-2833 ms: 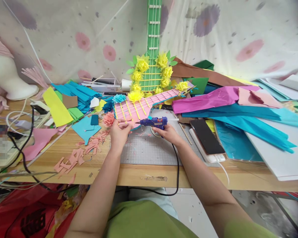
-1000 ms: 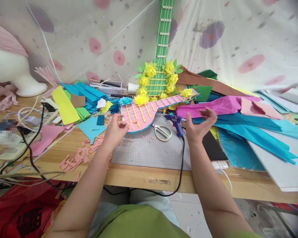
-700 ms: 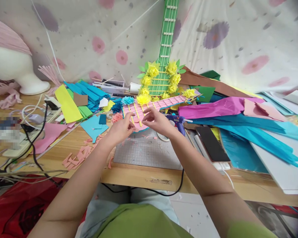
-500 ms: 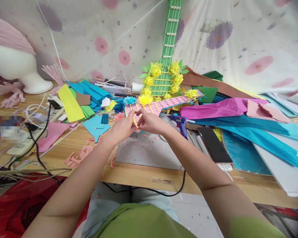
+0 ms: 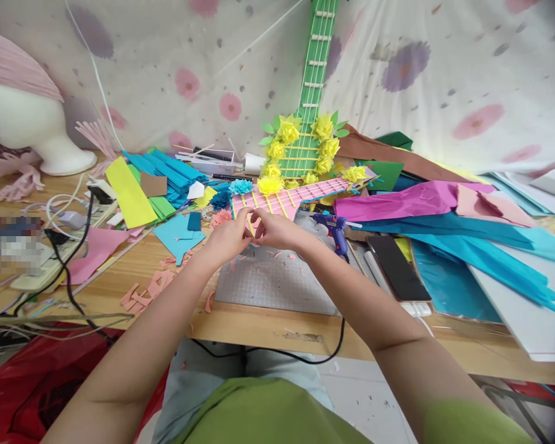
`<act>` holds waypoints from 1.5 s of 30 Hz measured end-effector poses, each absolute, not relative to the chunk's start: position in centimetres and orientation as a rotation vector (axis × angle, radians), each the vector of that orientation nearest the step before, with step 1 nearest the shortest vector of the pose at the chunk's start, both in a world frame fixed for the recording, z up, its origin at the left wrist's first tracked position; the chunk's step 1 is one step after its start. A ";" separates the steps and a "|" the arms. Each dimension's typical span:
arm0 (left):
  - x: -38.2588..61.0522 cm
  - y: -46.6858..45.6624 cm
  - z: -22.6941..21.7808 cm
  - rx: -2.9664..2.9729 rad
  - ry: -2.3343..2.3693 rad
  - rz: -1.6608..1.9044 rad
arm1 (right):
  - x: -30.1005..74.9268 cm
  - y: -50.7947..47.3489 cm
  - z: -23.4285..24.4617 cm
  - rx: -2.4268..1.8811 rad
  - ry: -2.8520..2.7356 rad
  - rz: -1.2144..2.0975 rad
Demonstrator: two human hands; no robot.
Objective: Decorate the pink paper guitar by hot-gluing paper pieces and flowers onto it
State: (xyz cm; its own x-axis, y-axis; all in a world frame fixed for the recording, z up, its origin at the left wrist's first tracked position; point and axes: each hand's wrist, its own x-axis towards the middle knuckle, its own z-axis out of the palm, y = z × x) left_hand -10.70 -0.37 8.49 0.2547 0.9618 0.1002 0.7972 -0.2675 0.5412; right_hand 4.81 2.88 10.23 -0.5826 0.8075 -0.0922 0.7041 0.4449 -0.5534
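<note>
My left hand (image 5: 229, 235) and my right hand (image 5: 277, 229) meet fingertip to fingertip above the near end of a pink paper guitar (image 5: 282, 200) with yellow strips. Both hands are pinched on a small pink paper piece (image 5: 253, 226) at the guitar's edge. A blue glue gun (image 5: 334, 228) lies on the table just right of my right hand, its black cord running off the front edge. Paper flowers, blue (image 5: 240, 186), coral (image 5: 221, 217) and yellow (image 5: 269, 184), sit by the guitar's left end. A grey cutting mat (image 5: 277, 283) lies under my wrists.
A green paper guitar (image 5: 305, 117) with yellow flowers leans on the curtain behind. Magenta and blue paper sheets (image 5: 444, 216) and a phone (image 5: 394, 268) lie at the right. Coloured paper stacks (image 5: 148, 185), pink scraps (image 5: 143, 293), a power strip with cables (image 5: 50, 246) and a white foam head (image 5: 32, 123) fill the left.
My right hand set the glue gun down on the table and came across to join my left hand at the pink guitar's edge. Both hands now pinch together there.
</note>
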 end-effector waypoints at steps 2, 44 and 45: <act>-10.6 -0.3 8.5 2.155 1.603 0.587 | 4.7 3.0 10.2 -1.354 -2.504 0.801; -18.0 -1.8 9.7 1.865 2.114 0.686 | 6.2 6.1 9.2 -1.172 -1.393 1.250; -18.1 -1.5 9.7 1.871 2.118 0.771 | 5.8 6.2 9.2 -1.177 -1.388 1.241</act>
State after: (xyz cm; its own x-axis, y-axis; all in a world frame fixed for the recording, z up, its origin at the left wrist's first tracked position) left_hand -18.11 -1.46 9.68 -0.1708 0.9687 0.1801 0.8578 0.0562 0.5110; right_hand 5.84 6.19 9.20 -0.1367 0.9902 0.0294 0.0813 0.0408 -0.9959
